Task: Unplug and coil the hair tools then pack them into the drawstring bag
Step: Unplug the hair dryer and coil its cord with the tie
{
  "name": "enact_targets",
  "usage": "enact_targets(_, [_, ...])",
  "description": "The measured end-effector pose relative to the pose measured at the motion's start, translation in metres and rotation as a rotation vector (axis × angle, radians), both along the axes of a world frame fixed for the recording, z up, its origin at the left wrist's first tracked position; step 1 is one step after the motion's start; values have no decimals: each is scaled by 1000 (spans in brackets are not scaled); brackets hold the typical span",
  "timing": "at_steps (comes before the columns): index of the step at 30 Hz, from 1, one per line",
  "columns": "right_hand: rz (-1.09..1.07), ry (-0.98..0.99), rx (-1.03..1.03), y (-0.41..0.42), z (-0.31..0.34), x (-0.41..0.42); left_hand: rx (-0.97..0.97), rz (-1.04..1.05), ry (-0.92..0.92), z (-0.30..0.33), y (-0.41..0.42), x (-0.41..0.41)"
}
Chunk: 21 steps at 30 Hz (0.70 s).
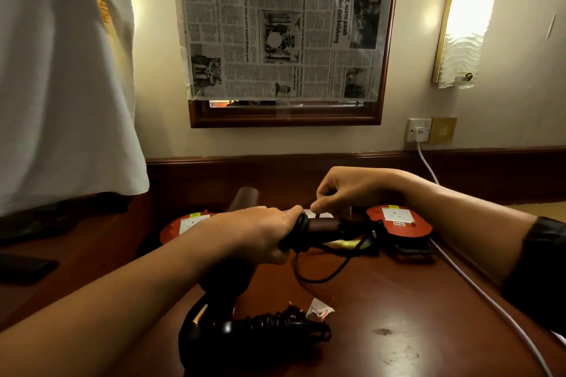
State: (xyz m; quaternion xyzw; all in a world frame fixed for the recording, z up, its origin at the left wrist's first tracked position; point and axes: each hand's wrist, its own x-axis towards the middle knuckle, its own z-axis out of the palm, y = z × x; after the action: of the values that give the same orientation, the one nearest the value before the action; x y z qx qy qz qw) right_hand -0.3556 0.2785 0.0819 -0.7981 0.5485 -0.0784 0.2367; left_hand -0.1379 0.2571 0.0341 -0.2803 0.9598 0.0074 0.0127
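Note:
My left hand [260, 231] grips the handle end of a brown hair tool [323, 225] held level above the desk, with black cord wound around it. My right hand [349, 190] pinches the black cord [321, 275] just above the tool; a loose loop of that cord hangs down onto the desk. A black hair dryer [214, 330] lies near the front edge, its cord coiled around the handle with the plug [294, 314] and a white tag [318, 311] at the end. No drawstring bag can be made out.
Two red extension reels [398, 220] [180, 225] sit behind the hands on the wooden desk [382, 315]. A white cable [477, 288] runs from the wall socket [418, 130] across the right side. A white cloth [61, 86] hangs at left; a newspaper-covered mirror [284, 34] is ahead.

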Motion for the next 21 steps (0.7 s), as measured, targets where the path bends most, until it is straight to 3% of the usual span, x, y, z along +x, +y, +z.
enact_targets(12, [-56,207,-152,1,-7,44,-526,190,-80,-28,-7,-3])
enact_targets(18, [-76,66,-287,8,-18,57,-558,353,-3,-21,-19,0])
enact_targets(21, [-81,-30,-354,13,-25,60,-484,421,76,-16,-22,2])
